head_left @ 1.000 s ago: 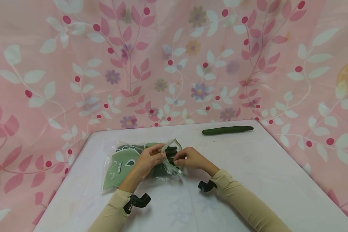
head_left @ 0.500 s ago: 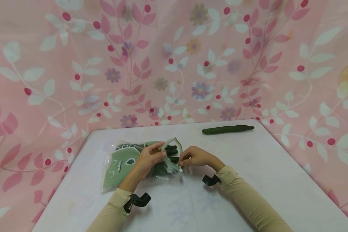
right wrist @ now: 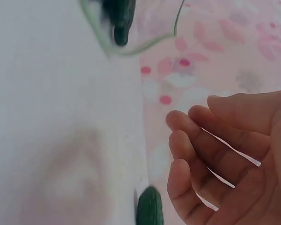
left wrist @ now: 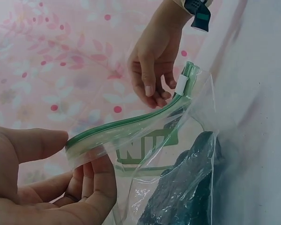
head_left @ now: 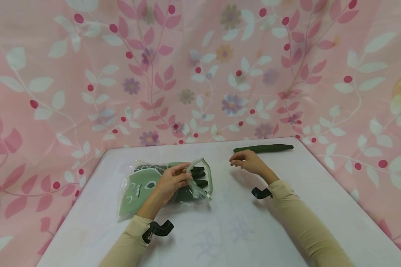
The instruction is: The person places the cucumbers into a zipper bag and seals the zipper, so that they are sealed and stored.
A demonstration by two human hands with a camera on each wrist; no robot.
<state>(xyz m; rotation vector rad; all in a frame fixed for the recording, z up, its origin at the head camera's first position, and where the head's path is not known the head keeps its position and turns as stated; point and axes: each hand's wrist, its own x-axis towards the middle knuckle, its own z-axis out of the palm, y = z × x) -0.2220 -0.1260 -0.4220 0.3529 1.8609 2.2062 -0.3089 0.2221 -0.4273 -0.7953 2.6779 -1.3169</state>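
A clear zip bag [head_left: 140,193] with a green printed face lies on the table. Several dark green cucumbers [head_left: 198,173] show inside its mouth, which gapes to the right. My left hand [head_left: 168,182] pinches the bag's rim between thumb and fingers; the left wrist view shows the green zip strip [left wrist: 126,123] and a white slider [left wrist: 181,85] at its far end. My right hand [head_left: 250,163] hovers over the table with loosely bent fingers, holding nothing. Just beyond it lies a long cucumber [head_left: 274,148], whose tip also appears low in the right wrist view.
The white-covered table [head_left: 234,226] carries the bag at left of centre and the single cucumber near the back right. Its back edge meets a pink floral curtain [head_left: 200,74]. Black cameras are strapped to both wrists.
My right hand has left the bag's mouth and moved right and away from me, close to the lone cucumber. My left hand keeps its hold on the rim, and the mouth now stands wider.
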